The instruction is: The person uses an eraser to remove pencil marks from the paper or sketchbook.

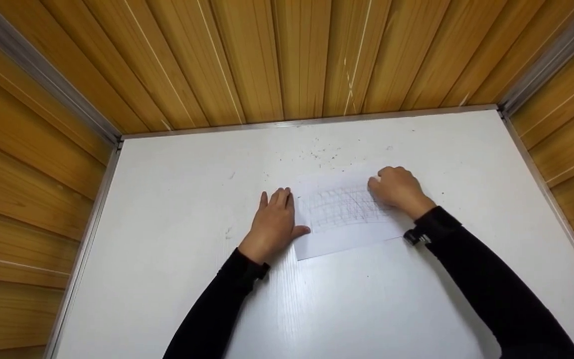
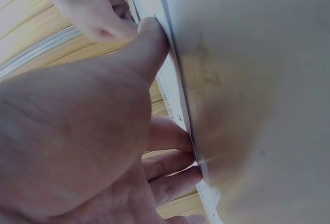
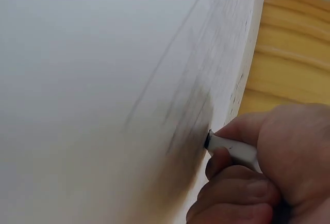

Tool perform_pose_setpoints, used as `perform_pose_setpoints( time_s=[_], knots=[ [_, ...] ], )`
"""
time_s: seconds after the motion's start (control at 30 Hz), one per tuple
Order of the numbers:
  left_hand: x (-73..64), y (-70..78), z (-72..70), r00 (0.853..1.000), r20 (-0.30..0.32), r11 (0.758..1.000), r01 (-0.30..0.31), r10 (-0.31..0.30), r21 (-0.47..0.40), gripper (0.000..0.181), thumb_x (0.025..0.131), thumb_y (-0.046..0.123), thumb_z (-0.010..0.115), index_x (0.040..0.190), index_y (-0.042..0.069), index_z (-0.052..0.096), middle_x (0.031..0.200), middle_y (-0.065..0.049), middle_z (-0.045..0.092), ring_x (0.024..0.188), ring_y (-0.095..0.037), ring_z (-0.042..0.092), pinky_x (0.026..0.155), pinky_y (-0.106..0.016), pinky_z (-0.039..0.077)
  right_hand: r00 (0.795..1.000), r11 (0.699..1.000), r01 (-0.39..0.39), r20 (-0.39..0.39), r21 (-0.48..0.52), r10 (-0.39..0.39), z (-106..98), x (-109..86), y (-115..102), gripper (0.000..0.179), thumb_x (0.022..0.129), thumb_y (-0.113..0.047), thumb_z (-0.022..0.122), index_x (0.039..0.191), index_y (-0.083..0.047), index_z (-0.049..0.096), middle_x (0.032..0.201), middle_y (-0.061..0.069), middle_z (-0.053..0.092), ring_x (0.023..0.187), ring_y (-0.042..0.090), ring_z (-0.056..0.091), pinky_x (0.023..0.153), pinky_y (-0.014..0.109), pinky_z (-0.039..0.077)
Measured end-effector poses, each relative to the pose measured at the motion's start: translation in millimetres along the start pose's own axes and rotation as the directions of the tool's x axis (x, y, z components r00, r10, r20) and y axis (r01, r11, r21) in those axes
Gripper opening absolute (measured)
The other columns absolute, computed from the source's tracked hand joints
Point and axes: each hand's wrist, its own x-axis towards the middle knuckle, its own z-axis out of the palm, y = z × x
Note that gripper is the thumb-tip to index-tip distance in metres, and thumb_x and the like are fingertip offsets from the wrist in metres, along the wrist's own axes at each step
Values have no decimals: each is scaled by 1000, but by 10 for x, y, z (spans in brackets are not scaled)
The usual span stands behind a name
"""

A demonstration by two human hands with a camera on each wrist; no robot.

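Note:
A white sheet of paper [image 1: 339, 243] lies on the table, covered across its middle by a grid of faint pencil lines. My left hand [image 1: 273, 222] rests at its left edge, fingers straight and thumb spread onto the sheet. Over the upper right of the paper, my right hand [image 1: 397, 187] has its fingers curled. The right wrist view shows it pinching a small white eraser [image 3: 234, 150] between thumb and fingers, its blackened end right at the drawn lines. In the head view the eraser is hidden by the hand.
Dark eraser crumbs [image 1: 321, 153] are scattered over the white table [image 1: 177, 199] beyond the paper. A metal edge strip [image 1: 287, 123] borders the tabletop at the back. Wood-patterned panels [image 1: 257, 60] rise behind it and along both sides.

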Motion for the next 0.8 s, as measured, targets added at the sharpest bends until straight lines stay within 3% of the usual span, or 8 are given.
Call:
perform_pose_setpoints(
  time_s=[0.1, 0.23, 0.4, 0.53, 0.63, 0.7, 0.8],
  knots=[
    [9, 7, 7, 1000, -9, 1000, 2, -2, -9, 110, 99, 72, 66, 166, -10, 39, 172, -22, 43, 164, -36, 39, 137, -63, 30, 1000, 1000, 5, -10, -7, -5, -37, -8, 73, 58, 108, -33, 44, 133, 14, 68, 134, 38, 69, 121, 52, 65, 107, 65, 54],
    [1, 25, 33, 1000, -9, 1000, -9, 9, -29, 109, 98, 71, 68, 165, -11, 40, 171, -23, 43, 164, -38, 39, 136, -64, 31, 999, 999, 34, -37, 22, -33, 61, -39, -79, 55, 111, -32, 44, 127, 14, 70, 128, 36, 71, 117, 49, 67, 105, 63, 55],
    [6, 24, 42, 1000, -14, 1000, -8, 8, -12, 110, 98, 72, 67, 165, -11, 40, 170, -23, 44, 163, -37, 40, 136, -64, 31, 996, 994, 88, 3, 69, -88, 301, -20, -631, 55, 113, -37, 48, 135, 8, 70, 133, 31, 72, 124, 47, 69, 112, 61, 55],
    [15, 6, 40, 999, -33, 999, -13, 12, -33, 109, 98, 70, 69, 166, -10, 40, 170, -22, 45, 162, -37, 41, 135, -65, 31, 985, 986, 163, 57, 15, -164, 496, 30, -1161, 53, 113, -40, 49, 130, 5, 73, 128, 28, 75, 121, 45, 70, 109, 58, 57],
    [6, -8, 41, 999, -42, 998, -23, 21, -63, 108, 98, 69, 70, 167, -8, 39, 168, -21, 45, 162, -37, 41, 135, -66, 31, 978, 980, 195, 79, -35, -191, 636, 49, -1408, 52, 114, -38, 48, 125, 5, 75, 125, 27, 75, 118, 44, 71, 104, 56, 60],
    [3, -7, 51, 999, -43, 998, -23, 21, -61, 108, 98, 69, 70, 167, -7, 39, 168, -21, 46, 162, -37, 41, 135, -66, 31, 979, 979, 197, 73, -58, -193, 699, 57, -1439, 49, 114, -36, 49, 120, 5, 76, 122, 27, 76, 115, 44, 73, 99, 56, 62],
    [6, 10, 56, 1000, -25, 999, -8, 7, -47, 109, 98, 70, 69, 167, -9, 38, 170, -21, 44, 163, -36, 40, 136, -64, 30, 982, 979, 190, 31, -75, -189, 685, 58, -1299, 47, 112, -34, 51, 109, 5, 77, 113, 27, 77, 106, 44, 74, 92, 57, 63]
  ],
)
